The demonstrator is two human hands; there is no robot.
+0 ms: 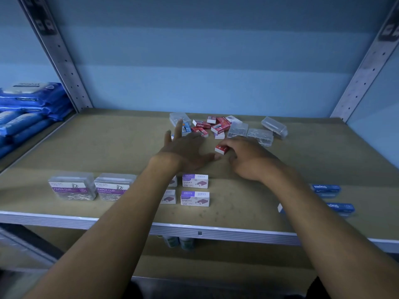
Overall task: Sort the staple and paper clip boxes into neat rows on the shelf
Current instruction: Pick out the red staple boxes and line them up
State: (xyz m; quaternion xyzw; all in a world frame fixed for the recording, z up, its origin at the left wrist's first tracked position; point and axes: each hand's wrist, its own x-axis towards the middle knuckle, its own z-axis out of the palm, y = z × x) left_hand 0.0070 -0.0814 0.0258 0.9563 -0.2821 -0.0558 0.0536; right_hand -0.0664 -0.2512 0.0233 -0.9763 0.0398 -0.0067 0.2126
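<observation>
My right hand [246, 157] grips a small red staple box [222, 149] just above the brown shelf board [108, 147]. My left hand [183, 147] reaches forward with fingers spread and straight, its tips at the edge of a loose pile of red staple boxes [212, 126] and clear paper clip boxes [259, 134] at the back. Near the front, two clear paper clip boxes [73, 188] stand side by side at the left. Purple-and-white staple boxes [195, 189] form two rows in the middle, partly hidden by my left arm. Blue staple boxes [326, 188] lie at the right.
Metal uprights [62, 61] frame the shelf on both sides. Blue wipe packs [28, 108] are stacked on the neighbouring shelf at the left. The shelf's white front edge [216, 233] runs below my arms, with small bottles [179, 242] on the level beneath.
</observation>
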